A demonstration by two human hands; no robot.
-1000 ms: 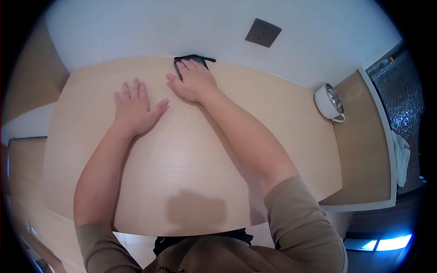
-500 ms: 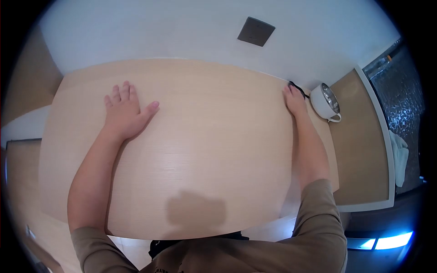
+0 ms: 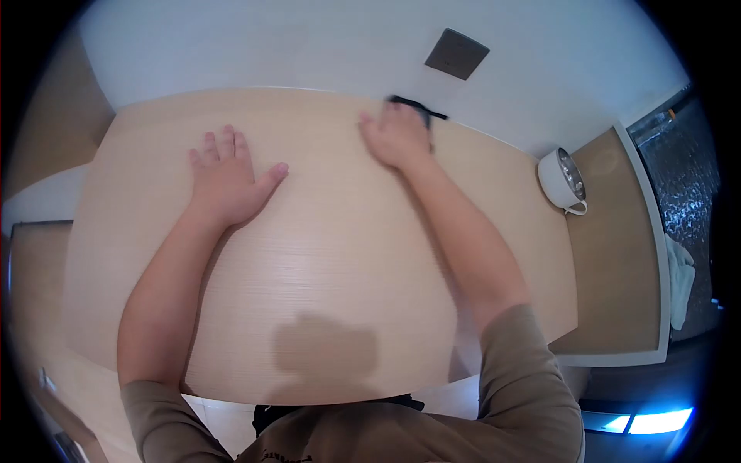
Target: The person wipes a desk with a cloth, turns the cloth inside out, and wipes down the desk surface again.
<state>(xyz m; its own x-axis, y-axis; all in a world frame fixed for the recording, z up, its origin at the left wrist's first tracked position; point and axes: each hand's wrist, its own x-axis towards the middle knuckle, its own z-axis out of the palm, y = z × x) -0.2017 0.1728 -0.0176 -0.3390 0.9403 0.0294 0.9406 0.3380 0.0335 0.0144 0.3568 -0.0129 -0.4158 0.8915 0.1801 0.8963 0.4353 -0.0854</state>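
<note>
My left hand (image 3: 224, 179) lies flat on the light wooden tabletop (image 3: 324, 231), fingers spread and thumb out to the right, holding nothing. Near the tabletop's back edge, my right hand (image 3: 397, 137) presses on a dark cloth (image 3: 421, 114) with a black edge. Most of the cloth is hidden under the palm and fingers, and the hand is slightly blurred. One black end of it sticks out to the right, close to the wall.
A white cup with a handle and a metal inside (image 3: 557, 182) stands at the back right, beside a wooden side panel (image 3: 617, 255). A dark square plate (image 3: 458, 54) is on the wall. Beyond the panel hangs a pale cloth (image 3: 679, 285).
My right hand has swept left along the back edge, away from the cup, and the dark cloth has moved with it. My left hand stays flat in about the same place.
</note>
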